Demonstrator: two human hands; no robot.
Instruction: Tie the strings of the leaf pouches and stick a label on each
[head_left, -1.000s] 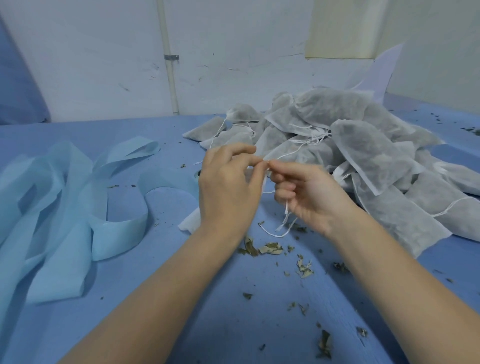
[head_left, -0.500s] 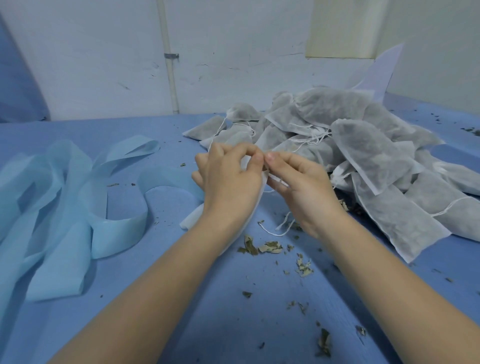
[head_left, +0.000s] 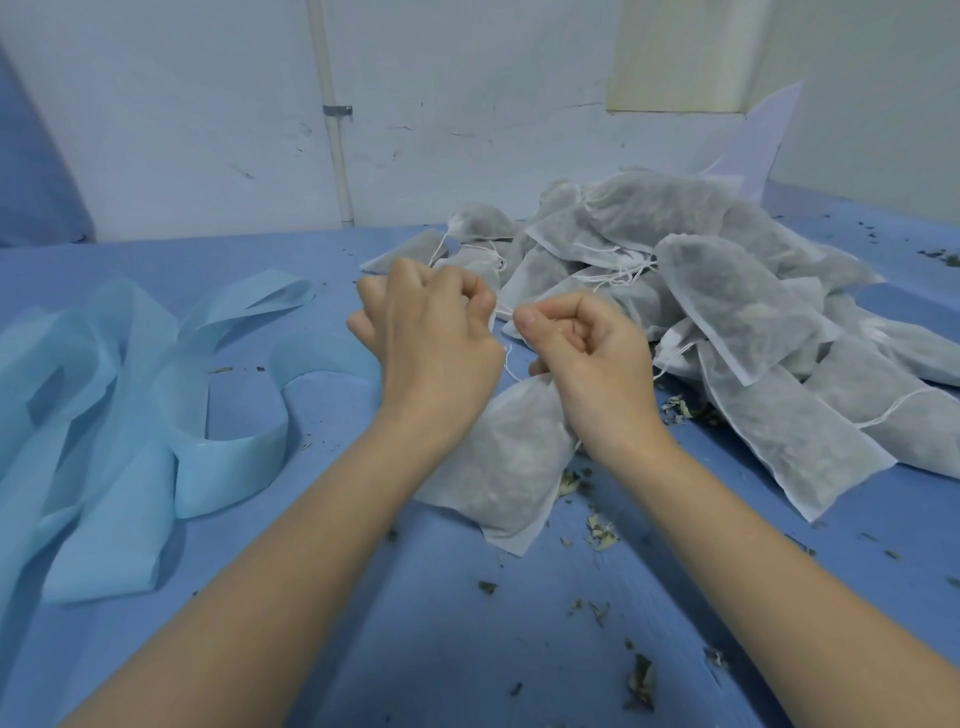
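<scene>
Work surface: a blue covered table (head_left: 156, 675) against a white wall (head_left: 467, 130), littered in the near field with dry leaf fragments (head_left: 602, 530). Just beyond these, between the two forearms, lies one filled white mesh pouch (head_left: 498, 467), its bottom corner toward the viewer and its neck up under the hands. Left hand (head_left: 431, 338) and right hand (head_left: 587, 348) sit side by side above that neck, both with fingers curled; each pinches a thin white string (head_left: 503, 312), a short length of which runs taut between the two thumbs, and a loose end hangs down between the hands. Judgement: the knot on this pouch is being pulled tight and is near done, though the knot itself is hidden by the fingers. No label shows on this pouch. To the left, at mid distance, loops of a pale blue strip (head_left: 130, 395) lie in folds on the table; whether it is label backing cannot be told. Further back on the right a heap of filled pouches (head_left: 727, 291) rests on the table, drawstrings trailing loose from several of them. No label shows on any in the heap, so most of the tying and apparently all of the labelling remain. A white pipe (head_left: 332, 130) runs up the wall behind.
</scene>
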